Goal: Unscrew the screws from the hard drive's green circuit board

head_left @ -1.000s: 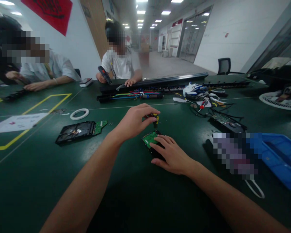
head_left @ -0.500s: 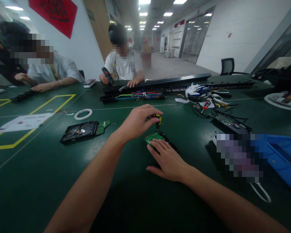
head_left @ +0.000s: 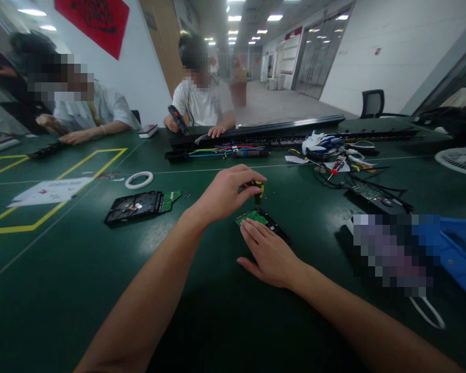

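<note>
My left hand (head_left: 230, 192) is closed round a short yellow-and-black screwdriver (head_left: 260, 192), held upright with its lower end at the far edge of a hard drive (head_left: 277, 229). The drive lies on the green table (head_left: 202, 290) with its green circuit board (head_left: 254, 215) facing up. Flat across the near part of the drive rests my right hand (head_left: 270, 254), fingers stretched out and thumb apart on the table side. The palm and fingers hide part of the drive.
Left stands another hard drive (head_left: 134, 207) with its green board (head_left: 171, 201) sticking out, near a white ring (head_left: 139, 180). Cables (head_left: 229, 150), gloves (head_left: 320, 142) and a red screwdriver (head_left: 336, 168) lie farther back. A blue tray (head_left: 458, 248) is right. Across the table, a person holds a power screwdriver (head_left: 177, 119).
The view has shifted a little, so the scene sits farther right. My hands keep nearly the same pose on the screwdriver and the drive.
</note>
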`<state>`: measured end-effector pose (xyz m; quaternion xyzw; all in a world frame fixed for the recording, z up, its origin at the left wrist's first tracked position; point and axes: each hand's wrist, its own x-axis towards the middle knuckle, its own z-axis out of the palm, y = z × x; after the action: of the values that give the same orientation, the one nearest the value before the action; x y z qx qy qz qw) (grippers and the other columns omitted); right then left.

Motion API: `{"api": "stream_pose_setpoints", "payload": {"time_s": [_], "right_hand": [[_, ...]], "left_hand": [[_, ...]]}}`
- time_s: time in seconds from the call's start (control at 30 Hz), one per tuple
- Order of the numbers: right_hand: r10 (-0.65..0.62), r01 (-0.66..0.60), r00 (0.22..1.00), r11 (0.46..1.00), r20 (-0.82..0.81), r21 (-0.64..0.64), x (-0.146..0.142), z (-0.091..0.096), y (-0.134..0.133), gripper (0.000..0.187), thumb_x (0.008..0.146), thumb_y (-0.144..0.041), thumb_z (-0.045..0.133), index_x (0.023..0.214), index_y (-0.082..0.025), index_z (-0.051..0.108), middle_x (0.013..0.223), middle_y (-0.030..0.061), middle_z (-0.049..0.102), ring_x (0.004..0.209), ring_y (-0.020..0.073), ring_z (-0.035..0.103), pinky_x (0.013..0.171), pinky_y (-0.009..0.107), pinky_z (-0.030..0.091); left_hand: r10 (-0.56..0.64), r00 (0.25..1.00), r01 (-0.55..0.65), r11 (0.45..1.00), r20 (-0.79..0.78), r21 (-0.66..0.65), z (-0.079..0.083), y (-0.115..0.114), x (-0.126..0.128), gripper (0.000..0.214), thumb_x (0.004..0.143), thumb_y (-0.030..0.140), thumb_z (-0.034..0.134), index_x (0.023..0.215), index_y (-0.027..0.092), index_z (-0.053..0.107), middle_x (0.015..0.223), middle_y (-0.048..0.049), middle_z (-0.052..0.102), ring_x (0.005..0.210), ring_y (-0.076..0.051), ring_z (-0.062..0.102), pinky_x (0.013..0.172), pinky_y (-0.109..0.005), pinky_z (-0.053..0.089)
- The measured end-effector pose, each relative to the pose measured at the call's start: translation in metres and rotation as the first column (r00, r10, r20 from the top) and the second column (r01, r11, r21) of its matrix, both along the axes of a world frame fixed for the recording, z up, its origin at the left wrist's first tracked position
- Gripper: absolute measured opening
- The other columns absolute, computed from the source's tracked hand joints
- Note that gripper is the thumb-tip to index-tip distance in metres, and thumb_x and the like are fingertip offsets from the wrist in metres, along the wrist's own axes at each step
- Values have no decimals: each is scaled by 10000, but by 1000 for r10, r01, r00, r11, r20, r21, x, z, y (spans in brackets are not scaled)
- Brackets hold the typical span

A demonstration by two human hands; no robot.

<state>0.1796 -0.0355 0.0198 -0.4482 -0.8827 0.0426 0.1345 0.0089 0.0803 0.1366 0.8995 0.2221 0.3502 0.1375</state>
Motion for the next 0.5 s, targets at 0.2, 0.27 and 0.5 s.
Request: {"api": "stream_pose_setpoints", "payload": {"time_s": [0.2, 0.27, 0.5], "right_hand": [[4, -3, 1000, 1000, -23, 11, 1, -3, 1, 701, 1058, -485, 506, 1590, -36, 420, 1657, 241, 430, 1578, 366, 344, 1316, 543, 290], [6, -6, 999, 1000, -33, 10, 1, -2, 1, 682, 1059, -472, 503, 1592, -54, 425, 1652, 232, 443, 1575, 362, 352, 1312, 550, 297], [1, -1, 1000, 1000, -27, -15, 0, 0, 0, 688, 1053, -460, 515, 1592, -42, 426, 1657, 241, 432, 1581, 362, 341, 1312, 544, 299]], "left_hand": [[-1, 1000, 1, 1000, 12, -1, -1, -1, 3, 212, 993, 200, 690, 1186, 207, 779, 1128, -78, 772, 994, -191, 727, 910, -349, 579], [-1, 999, 1, 1000, 45, 2, -3, -2, 5, 195, 999, 220, 691, 1168, 209, 788, 1120, -80, 774, 984, -192, 729, 895, -348, 580], [-47, 992, 44, 998, 116, 34, -7, 0, 8, 170, 1014, 195, 662, 1107, 216, 803, 1098, -66, 797, 1025, -195, 746, 930, -353, 584]]}}
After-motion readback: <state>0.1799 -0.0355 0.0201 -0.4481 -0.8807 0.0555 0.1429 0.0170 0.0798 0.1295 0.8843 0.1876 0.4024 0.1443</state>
